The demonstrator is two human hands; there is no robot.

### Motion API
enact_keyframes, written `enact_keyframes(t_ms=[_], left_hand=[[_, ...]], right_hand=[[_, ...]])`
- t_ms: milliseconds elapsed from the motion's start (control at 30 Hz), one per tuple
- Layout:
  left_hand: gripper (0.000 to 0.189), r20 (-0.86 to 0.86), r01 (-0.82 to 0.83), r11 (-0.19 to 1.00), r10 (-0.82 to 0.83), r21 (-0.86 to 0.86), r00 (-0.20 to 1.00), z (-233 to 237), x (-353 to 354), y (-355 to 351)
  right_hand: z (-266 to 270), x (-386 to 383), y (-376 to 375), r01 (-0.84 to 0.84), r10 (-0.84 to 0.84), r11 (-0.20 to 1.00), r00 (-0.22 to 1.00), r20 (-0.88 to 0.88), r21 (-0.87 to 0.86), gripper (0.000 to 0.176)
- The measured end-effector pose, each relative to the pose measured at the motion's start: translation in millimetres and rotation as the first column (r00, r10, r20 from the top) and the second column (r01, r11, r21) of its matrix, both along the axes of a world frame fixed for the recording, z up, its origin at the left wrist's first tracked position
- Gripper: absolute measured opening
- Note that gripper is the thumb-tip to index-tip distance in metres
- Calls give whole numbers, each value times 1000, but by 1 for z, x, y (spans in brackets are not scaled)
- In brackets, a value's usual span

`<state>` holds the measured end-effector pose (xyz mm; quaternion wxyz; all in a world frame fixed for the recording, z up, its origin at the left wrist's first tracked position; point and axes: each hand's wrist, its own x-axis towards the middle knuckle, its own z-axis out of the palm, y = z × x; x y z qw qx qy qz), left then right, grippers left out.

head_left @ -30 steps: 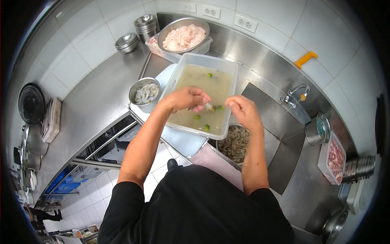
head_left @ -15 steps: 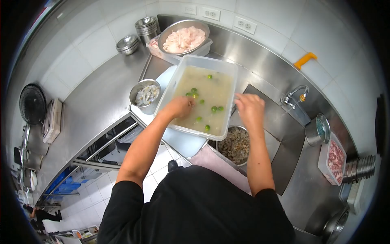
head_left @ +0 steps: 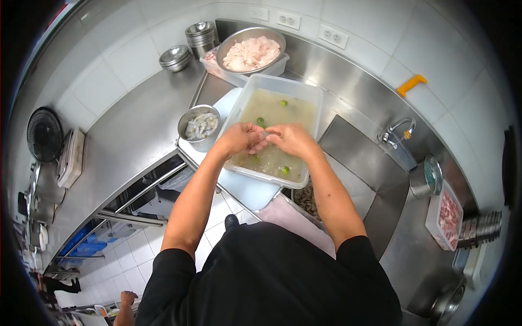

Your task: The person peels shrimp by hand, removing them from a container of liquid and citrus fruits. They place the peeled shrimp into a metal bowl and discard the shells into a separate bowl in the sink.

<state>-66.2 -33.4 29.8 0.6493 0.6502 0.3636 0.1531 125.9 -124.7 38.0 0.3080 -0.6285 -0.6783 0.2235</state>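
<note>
My left hand (head_left: 240, 139) and my right hand (head_left: 292, 140) meet over a clear plastic tub (head_left: 265, 178). Between their pinched fingertips is a small greyish shrimp (head_left: 265, 133), mostly hidden by the fingers. Cloudy liquid fills the tub, with several green limes (head_left: 284, 102) floating in it; my hands cover part of the surface. Left of the tub stands a metal container (head_left: 191, 144) holding peeled shrimp (head_left: 201, 126). Below the tub's right corner, brownish shells (head_left: 305, 201) show in a bowl, partly hidden by my right forearm.
A metal bowl of pale sliced meat (head_left: 252, 54) rests on a plastic box behind the tub. The sink (head_left: 353, 182) and faucet (head_left: 398, 130) are at right, near a box of red meat (head_left: 449, 214). Another person's hand (head_left: 128, 296) shows at lower left.
My right hand has come left from beyond the tub's right side to meet my left hand over the liquid. Another person's arm has appeared at the lower left.
</note>
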Motion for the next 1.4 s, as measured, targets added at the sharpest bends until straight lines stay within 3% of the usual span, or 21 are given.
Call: enact_keyframes(t_ms=[33, 167, 333, 433, 567, 733, 833, 867, 933, 967, 1167, 1267, 1400], left_hand=[[20, 22, 9, 1000, -9, -5, 1000, 6, 4, -1], [20, -80, 60, 967, -42, 246, 996, 17, 10, -7], [22, -141, 51, 877, 19, 477, 990, 15, 14, -14], [23, -206, 82, 844, 35, 530, 978, 26, 15, -21], [24, -123, 67, 901, -15, 428, 992, 16, 13, -16], [20, 171, 104, 989, -121, 103, 978, 9, 6, -10], [22, 445, 22, 968, 95, -250, 890, 8, 7, -21], [26, 463, 1, 959, 136, -284, 876, 9, 10, -25], [34, 494, -39, 935, 221, -352, 841, 13, 15, -34], [39, 477, -53, 952, 198, -302, 856, 15, 16, -37], [52, 209, -5, 998, -9, 65, 978, 8, 17, -40], [47, 40, -22, 969, 13, 245, 999, 17, 15, -39], [37, -20, -92, 864, 117, 496, 993, 22, 14, -40]], right_hand=[[0, -2, 1, 8, -9, 1000, 1000, -8, -10, 29], [1, -5, 0, 50, -50, 999, 999, 23, -7, 29], [-2, -1, 2, 81, -108, 984, 980, -169, -157, 29], [-4, -1, 3, 83, -136, 973, 960, -246, -215, 30], [0, -1, 0, 61, -197, 941, 899, -392, -332, 38], [-2, 0, -11, -8, -115, 974, 842, -527, -226, 36], [0, -3, -19, 48, -111, 991, 826, -552, -128, 36], [1, -4, -21, 77, -116, 993, 832, -542, -95, 36], [-9, -4, -18, 103, 13, 974, 868, -497, 204, 31], [-8, -6, -18, 107, 70, 931, 885, -461, 348, 29], [-3, -8, -20, 176, -151, 933, 983, -103, 313, 15], [-3, -7, -23, 146, -135, 926, 989, -55, 347, 18], [-8, -9, -25, 169, -143, 964, 980, -137, 206, 22]])
